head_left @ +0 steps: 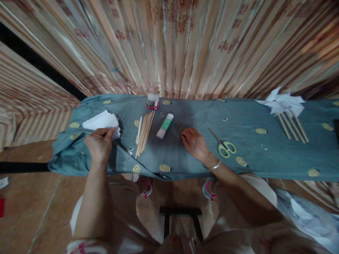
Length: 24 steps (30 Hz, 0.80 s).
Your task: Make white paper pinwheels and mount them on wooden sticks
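Observation:
My left hand point(99, 143) is at the left end of the table, thumb and fingers pinched at the lower edge of a stack of white paper pieces point(102, 120). My right hand point(194, 141) rests on the cloth near the middle, fingers curled in and nothing showing in them. Between the hands lie a glue stick point(165, 126) with a green label, a bundle of wooden sticks point(145, 134) and a white pen-like stick point(139, 129). Green-handled scissors point(224, 145) lie just right of my right hand.
A small open red-and-white box point(153, 102) of metal bits sits at the back edge. Several white paper pinwheels point(284, 101) on wooden sticks lie at the right. A blue-green cloth point(185, 164) covers the narrow table; a pleated curtain point(169, 53) hangs behind it.

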Each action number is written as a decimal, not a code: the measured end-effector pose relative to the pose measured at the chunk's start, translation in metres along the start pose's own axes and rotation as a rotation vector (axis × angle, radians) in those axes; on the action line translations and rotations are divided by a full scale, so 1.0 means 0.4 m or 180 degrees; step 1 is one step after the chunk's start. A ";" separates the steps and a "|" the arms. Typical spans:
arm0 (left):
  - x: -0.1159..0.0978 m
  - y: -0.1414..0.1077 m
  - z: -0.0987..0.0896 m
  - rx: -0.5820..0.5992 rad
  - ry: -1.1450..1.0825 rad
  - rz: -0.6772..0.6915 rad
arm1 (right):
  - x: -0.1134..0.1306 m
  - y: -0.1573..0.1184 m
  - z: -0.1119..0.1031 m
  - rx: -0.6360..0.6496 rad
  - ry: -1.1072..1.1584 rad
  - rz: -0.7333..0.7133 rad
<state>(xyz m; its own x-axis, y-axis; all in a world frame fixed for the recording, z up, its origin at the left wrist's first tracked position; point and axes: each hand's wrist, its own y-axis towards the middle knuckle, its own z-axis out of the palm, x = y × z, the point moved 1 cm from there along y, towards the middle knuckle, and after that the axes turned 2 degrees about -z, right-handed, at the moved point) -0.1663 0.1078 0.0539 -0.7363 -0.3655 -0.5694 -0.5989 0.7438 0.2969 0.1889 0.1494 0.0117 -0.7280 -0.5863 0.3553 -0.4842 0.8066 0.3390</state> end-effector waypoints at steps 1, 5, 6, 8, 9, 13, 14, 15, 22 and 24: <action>0.002 0.000 -0.001 -0.0026 0.0003 0.0059 | 0.000 0.000 0.000 0.0014 -0.0004 0.0001; -0.007 -0.003 -0.005 -0.0257 -0.0207 0.0342 | 0.002 0.002 -0.002 0.0088 -0.0023 0.0065; -0.016 -0.008 -0.005 -0.0354 -0.0317 0.0470 | 0.003 0.003 -0.003 0.0116 -0.0024 0.0088; -0.046 -0.023 -0.004 -0.0526 -0.0554 0.0817 | 0.005 0.004 -0.005 0.0167 -0.0025 0.0113; -0.066 -0.034 -0.003 -0.0570 -0.0664 0.0997 | 0.006 0.004 -0.006 0.0178 -0.0023 0.0109; -0.165 -0.104 0.009 -0.0289 -0.1018 0.1626 | 0.007 0.005 -0.013 0.0130 0.0067 0.0094; -0.192 -0.126 0.012 -0.0194 -0.1083 0.1796 | 0.006 0.005 -0.016 0.0118 0.0113 0.0118; -0.218 -0.149 0.015 -0.0068 -0.1083 0.1944 | 0.005 0.005 -0.020 0.0111 0.0164 0.0156; -0.344 -0.308 0.057 0.0664 -0.1277 0.3120 | -0.029 -0.014 -0.075 -0.0079 0.0414 0.0482; -0.358 -0.347 0.084 0.0908 -0.1275 0.3289 | -0.046 -0.032 -0.096 -0.0117 0.0423 0.0578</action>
<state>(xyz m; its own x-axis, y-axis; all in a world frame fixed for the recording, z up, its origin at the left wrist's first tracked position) 0.0327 0.0757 0.0686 -0.6512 0.6611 -0.3728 0.3654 0.7036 0.6094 0.2272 0.1471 0.0343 -0.7301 -0.4384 0.5241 -0.3313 0.8980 0.2896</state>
